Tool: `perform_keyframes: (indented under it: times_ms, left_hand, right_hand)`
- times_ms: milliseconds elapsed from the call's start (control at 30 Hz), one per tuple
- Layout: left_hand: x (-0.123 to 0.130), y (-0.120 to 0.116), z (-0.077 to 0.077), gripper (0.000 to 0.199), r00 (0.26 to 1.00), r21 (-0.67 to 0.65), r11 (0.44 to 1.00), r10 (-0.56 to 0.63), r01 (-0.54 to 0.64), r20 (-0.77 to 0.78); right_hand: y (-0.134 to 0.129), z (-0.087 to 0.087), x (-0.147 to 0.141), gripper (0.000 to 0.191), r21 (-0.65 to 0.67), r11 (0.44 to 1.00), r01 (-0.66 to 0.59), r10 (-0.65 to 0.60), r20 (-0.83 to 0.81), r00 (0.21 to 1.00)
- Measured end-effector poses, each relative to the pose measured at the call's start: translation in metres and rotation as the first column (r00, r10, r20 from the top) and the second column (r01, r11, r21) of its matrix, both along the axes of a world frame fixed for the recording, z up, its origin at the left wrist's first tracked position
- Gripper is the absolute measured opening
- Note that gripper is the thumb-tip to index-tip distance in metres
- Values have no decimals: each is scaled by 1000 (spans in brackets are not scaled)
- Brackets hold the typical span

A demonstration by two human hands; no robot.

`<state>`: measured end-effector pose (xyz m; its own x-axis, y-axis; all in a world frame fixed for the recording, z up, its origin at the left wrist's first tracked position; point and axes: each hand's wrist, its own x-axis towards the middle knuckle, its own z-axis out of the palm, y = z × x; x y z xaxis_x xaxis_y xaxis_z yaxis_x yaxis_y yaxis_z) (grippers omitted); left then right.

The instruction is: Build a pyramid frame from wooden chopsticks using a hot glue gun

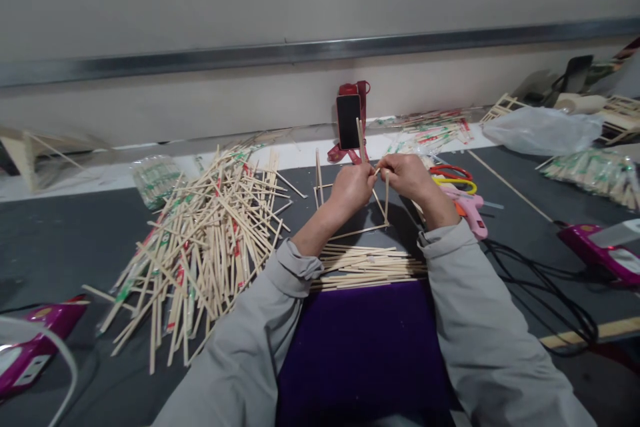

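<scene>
While the left hand [354, 185] and right hand [409, 177] nearly meet, their fingertips are closed on a thin wooden stick [378, 171], the left from one side and the right from the other. Just below them an open stick frame [360, 232] stands on the dark surface [55, 240], with some sticks upright and others lying flat. A row of loose sticks [370, 270] lies between that frame and the near edge. Beside the right wrist are a pink glue gun [469, 208] and, just behind it, red and yellow handles [453, 173]. To the left spreads a big pile of sticks [210, 240], some in printed wrappers, with a clear packet [156, 181] at its far side. A phone [349, 121] stands upright near the far edge. Toward the right edge are black cables [550, 293], a magenta device [595, 250], packed sticks [593, 177] and a pale plastic bag [545, 130].
</scene>
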<state>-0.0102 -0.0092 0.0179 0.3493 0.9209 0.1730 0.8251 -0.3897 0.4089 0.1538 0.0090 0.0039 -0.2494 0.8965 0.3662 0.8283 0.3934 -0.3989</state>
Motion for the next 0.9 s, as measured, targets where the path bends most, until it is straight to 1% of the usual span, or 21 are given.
perform_keyframes:
  times_ms: [133,233,433,667,767,900]
  left_hand:
    - [1,-2,-1,26,1000,28,999,18,-18,-13]
    - [0,-3,-2,27,1000,24,1000,13,-13,0]
    - [0,1,-5,29,1000,47,999,16,-16,-2]
    - [2,5,-8,29,999,42,999,3,-2,-38]
    - [2,6,-7,30,999,47,999,-3,5,-40]
    - [2,4,-4,30,999,37,999,13,-11,-43]
  right_hand:
    - [2,-3,2,25,36,999,-21,19,31,999]
    - [4,-5,3,24,46,999,-29,27,41,999]
    - [6,-11,2,21,50,999,-1,-2,64,998]
    - [9,-16,3,22,48,999,11,-14,64,998]
    - [8,-17,2,22,70,998,5,-8,47,999]
    - [7,-17,0,20,101,995,-20,22,-21,1000]
